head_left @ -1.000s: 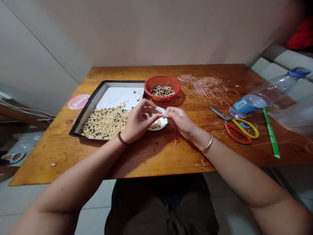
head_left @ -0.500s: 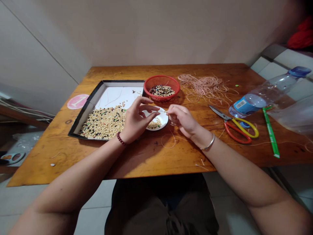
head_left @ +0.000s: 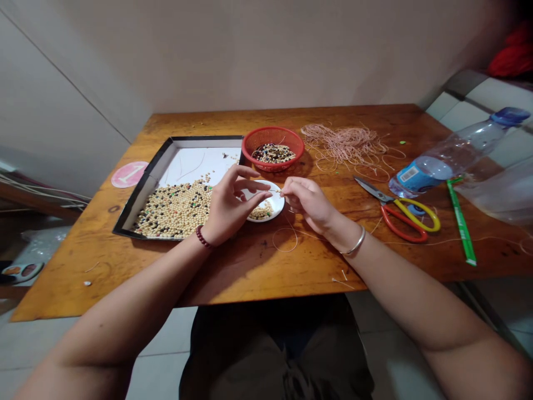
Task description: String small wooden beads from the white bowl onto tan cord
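Fingers of my right hand (head_left: 306,201) are pinched on a thin cord, with a tiny pale bead at the fingertips. From that hand the cord (head_left: 285,251) loops down onto the wooden table. My left hand (head_left: 233,203) is curved just left of it, thumb and index finger apart, over the near side of a white plate (head_left: 275,208) holding pale beads. Whether it touches the cord's fine end is too small to tell. Left of my hands, a black-edged tray (head_left: 137,194) holds many beads, pale, dark and a few coloured.
Behind the plate stands a red basket (head_left: 272,135) of mixed beads. A pink cord tangle (head_left: 350,145) lies at the back right. Scissors (head_left: 410,219), a plastic bottle (head_left: 441,161) and a green strip (head_left: 461,225) are on the right. A pink round label (head_left: 128,174) is left of the tray.
The whole view has shifted slightly. Both hands keep nearly the same pose over the plate.
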Motion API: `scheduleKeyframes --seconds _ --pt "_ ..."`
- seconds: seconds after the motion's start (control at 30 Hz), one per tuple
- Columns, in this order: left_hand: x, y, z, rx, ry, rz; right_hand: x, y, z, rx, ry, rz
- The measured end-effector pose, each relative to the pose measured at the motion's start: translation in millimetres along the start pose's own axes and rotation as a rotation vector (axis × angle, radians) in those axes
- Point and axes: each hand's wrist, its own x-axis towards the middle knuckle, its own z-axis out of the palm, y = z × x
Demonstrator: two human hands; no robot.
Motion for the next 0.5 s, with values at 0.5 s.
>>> scheduleKeyframes --seconds 0.5 --pt "-0.2 -2.2 -0.9 0.012 0.001 -0.019 -1.3 -2.1 2.2 -0.047 0.024 -0.019"
